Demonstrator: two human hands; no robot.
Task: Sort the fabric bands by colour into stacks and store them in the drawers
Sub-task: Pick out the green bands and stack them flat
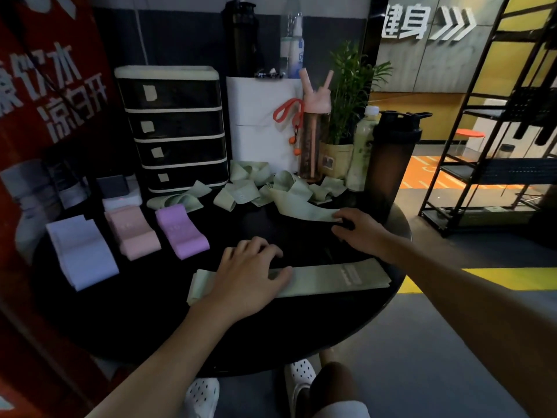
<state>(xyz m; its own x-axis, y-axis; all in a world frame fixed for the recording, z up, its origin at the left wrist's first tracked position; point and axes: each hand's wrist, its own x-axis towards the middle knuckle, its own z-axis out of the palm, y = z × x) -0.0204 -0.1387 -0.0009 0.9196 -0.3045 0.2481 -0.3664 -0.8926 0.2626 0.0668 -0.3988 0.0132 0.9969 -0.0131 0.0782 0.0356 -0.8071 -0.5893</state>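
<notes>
Now the right hand [358, 232] pinches a loose green band [298, 205] by its near end, just beyond the green stack [337, 279] the flat left hand [250, 274] presses.

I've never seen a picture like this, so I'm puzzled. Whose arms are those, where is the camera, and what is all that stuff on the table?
There is no machine here, just a person. The camera sits on their head and looks down, so you see their own arms. The left hand rests flat on a long green band laid out on the round black table. The right hand has its fingers on the end of a loose green band; whether it grips yet, I cannot tell. Other green bands lie tangled behind. On the left are a white stack, a pink stack and a purple stack. Behind them stand the drawers, all shut, with bottles nearby.
</notes>
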